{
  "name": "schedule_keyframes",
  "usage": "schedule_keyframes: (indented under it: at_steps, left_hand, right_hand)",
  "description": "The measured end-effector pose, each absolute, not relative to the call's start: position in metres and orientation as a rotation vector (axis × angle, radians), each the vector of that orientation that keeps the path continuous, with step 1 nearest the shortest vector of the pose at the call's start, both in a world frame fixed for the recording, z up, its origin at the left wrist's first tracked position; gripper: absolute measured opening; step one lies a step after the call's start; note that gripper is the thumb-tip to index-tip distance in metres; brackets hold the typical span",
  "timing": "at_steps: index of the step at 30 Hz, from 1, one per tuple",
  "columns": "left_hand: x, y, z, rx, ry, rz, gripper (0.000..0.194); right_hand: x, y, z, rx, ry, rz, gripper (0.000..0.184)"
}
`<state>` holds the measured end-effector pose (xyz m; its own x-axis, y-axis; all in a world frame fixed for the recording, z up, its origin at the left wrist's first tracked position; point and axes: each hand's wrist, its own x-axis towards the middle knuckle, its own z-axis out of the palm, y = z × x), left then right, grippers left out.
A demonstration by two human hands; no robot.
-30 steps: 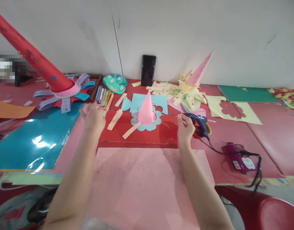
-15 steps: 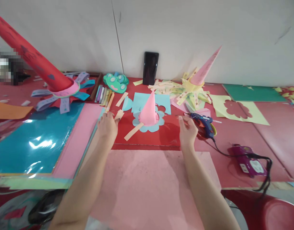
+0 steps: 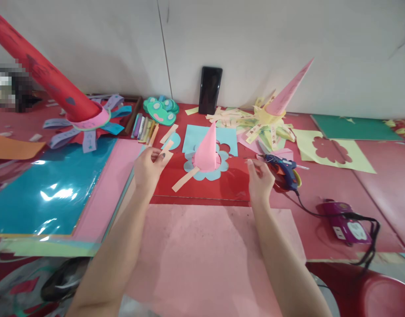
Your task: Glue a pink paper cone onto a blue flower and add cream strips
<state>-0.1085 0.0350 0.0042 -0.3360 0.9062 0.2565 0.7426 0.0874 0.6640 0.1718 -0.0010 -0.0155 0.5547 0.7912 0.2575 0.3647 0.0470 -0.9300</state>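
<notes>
A pink paper cone stands upright on a light-blue paper flower, with one peach strip running out from its base at the lower left. Left of it, my left hand is closed in a pinch on a paper strip that sticks out past the fingertips. Another peach piece shows just beneath that strip. My right hand hovers right of the cone, thumb and finger pinched together. Whatever they might hold is too small to make out. Beside that hand lies a blue glue gun.
A black phone leans on the wall. A red cone hat stands left, a pink-and-yellow one right. Crayons, green frog cutouts and a purple power box with cables surround the pink sheet.
My left hand has lifted a paper strip from beside the crayons, its fingers now closed around it. The right hand stays nearly where it was. The view has shifted slightly.
</notes>
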Motion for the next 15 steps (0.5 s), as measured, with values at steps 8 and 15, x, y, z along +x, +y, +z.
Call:
schedule_keyframes:
  at_steps: [8, 15]
  left_hand:
    - [-0.097, 0.035, 0.005, 1.369, 1.671, 1.442, 0.02]
    - [-0.083, 0.031, 0.007, 1.266, 1.363, 1.388, 0.028]
  right_hand:
    - [0.172, -0.001, -0.016, -1.563, -1.021, 0.439, 0.022]
    - [0.156, -0.013, -0.011, -1.506, -1.269, 0.404, 0.024]
